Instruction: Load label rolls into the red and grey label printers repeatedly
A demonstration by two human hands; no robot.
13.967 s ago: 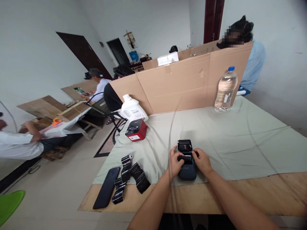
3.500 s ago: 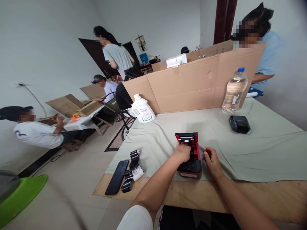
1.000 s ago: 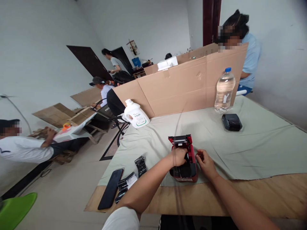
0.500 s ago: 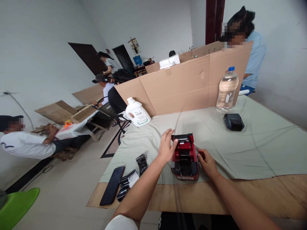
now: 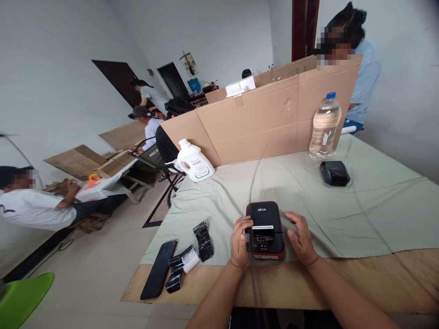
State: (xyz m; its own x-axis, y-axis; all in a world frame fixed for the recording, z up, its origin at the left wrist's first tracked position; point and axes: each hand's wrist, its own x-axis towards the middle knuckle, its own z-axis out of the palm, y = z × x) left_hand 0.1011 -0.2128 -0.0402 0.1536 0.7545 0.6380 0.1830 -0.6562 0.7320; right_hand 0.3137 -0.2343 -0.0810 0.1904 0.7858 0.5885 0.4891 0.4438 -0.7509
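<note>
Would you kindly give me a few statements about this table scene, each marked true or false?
1. The red printer has its lid shut. True.
2. The left hand and the right hand are at either side of the red printer. True.
3. The water bottle lies on its side. False: it stands upright by the cardboard screen.
4. The black printer sits near the water bottle. True.
5. The phone rests on the red printer. False: it lies at the table's left edge, beside the paper rolls.
</note>
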